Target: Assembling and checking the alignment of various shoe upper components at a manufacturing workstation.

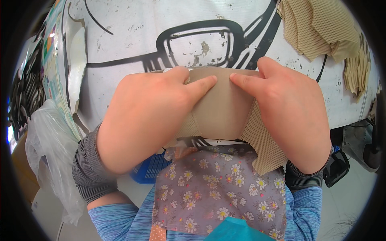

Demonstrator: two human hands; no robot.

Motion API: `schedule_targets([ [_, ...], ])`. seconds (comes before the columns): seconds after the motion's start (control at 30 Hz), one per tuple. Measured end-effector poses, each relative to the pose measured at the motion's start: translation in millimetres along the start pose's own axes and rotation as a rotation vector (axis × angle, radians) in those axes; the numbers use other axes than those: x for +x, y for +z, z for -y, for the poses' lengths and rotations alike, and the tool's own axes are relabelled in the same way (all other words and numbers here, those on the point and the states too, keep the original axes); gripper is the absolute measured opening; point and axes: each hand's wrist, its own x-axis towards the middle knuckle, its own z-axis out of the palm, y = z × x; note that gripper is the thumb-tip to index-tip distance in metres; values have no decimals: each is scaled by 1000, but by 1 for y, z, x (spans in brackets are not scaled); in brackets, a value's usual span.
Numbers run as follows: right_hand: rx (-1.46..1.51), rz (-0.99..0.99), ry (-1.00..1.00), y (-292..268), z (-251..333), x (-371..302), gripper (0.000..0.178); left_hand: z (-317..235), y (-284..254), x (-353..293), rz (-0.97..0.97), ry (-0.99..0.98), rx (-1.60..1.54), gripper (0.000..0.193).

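I'm seeing the left hand (155,98) and right hand (289,100), both half-curled, holding the far edge of the mesh-sided beige fabric piece (219,108); hidden fingers are keeping their grip uncertain. It's lying along the white table's (124,44) near edge. They're apparently aligning it; continuing calls for even tension.

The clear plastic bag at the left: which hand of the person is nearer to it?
Left. The left hand lies on the left part of the beige cloth, to the right of the plastic bag; the right hand is farther, on the cloth's right part.
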Motion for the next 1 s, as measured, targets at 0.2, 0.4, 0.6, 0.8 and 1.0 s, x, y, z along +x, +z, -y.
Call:
schedule_targets([
  [0.2, -5, -27, 36, 0, 4, -2, 31, -1, -2, -2, -8, -20, 23, 44],
  [0.4, -35, -106, -27, 4, 9, 0, 26, -4, -1, -4, 10, -28, 64, 41],
  [0.6, -47, -141, -115, 7, 6, -5, 23, -36, -10, -24, -175, 98, 476, 39],
  [0.8, 285, -394, -135, 12, -20, -22, 45, -62, 22, -56, 46, 72, -11, 59],
  [1.0, 892, -102, 141, -7, -29, -61, 67, -65, 38, -58, -79, 7, -69, 80],
])
